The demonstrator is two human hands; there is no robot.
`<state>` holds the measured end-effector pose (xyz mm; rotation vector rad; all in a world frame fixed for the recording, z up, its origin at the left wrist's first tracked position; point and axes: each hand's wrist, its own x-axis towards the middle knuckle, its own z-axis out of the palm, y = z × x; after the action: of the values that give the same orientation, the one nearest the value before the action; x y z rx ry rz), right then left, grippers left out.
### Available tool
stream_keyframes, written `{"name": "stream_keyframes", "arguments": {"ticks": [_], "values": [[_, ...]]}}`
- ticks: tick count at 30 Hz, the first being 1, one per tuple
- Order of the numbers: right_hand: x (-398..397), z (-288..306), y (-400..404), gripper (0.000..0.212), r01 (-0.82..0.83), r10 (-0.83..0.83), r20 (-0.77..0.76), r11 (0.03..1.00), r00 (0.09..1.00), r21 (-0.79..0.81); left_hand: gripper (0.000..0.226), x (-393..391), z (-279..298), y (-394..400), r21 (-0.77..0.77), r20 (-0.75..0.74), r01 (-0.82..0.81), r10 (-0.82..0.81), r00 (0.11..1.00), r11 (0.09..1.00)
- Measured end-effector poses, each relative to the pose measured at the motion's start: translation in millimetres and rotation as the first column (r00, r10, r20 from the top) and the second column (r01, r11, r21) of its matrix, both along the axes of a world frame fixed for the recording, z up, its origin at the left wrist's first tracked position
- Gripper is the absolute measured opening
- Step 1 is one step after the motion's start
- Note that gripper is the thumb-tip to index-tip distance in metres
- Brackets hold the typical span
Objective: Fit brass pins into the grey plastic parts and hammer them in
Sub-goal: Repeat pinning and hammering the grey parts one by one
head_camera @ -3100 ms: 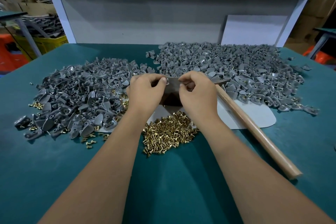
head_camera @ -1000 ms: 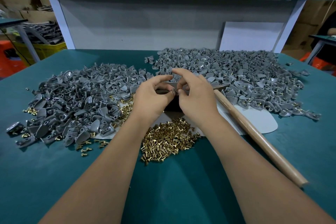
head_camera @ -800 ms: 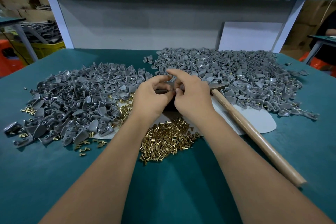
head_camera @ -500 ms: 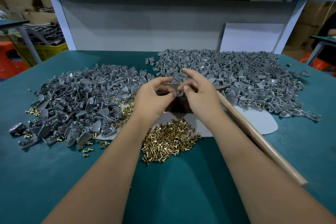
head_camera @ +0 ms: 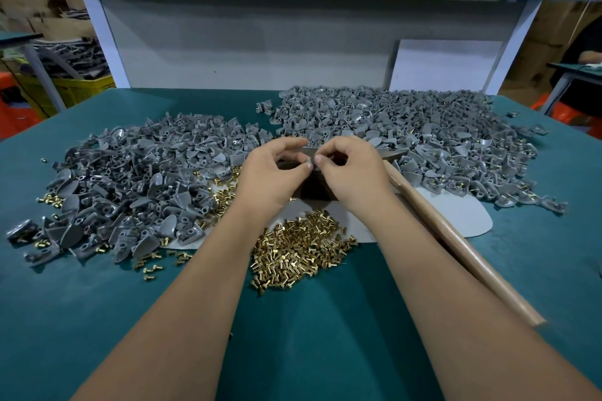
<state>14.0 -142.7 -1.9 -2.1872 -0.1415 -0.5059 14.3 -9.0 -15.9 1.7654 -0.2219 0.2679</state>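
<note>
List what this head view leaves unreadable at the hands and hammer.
- Pin and part between the fingertips: hidden by the left hand and right hand; seating unknown.
- Dark block: mostly covered by both hands.
- Hammer head: behind the right hand; only the handle shows.

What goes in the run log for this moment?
stage: pin fitting | left hand: holds grey part | right hand: pinches at it | hammer: lying untouched

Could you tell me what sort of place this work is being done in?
Probably a small factory assembly bench: two big heaps of identical grey plastic parts on a green table, a pile of brass pins, and a wooden-handled hammer beside the hands.
</note>
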Motion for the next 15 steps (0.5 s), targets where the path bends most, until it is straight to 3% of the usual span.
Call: {"name": "stream_keyframes", "arguments": {"ticks": [5,11,15], "values": [[1,0,6,0.033,0.058,-0.058,0.003,0.997,0.998,-0.056,0.033,2,-3,-1,0.011,0.02,-0.008,0.007,1.0,1.0],[1,-7,1,0.014,0.023,-0.02,0.046,0.998,0.999,-0.062,0.032,1,-3,-1,0.027,0.016,-0.014,0.014,1.0,1.0],[0,-4,-6,0.017,-0.048,0.052,-0.018,0.986,0.999,0.157,0.033,1,-1,-1,0.034,0.0,-0.023,0.023,1.0,0.999]]}}
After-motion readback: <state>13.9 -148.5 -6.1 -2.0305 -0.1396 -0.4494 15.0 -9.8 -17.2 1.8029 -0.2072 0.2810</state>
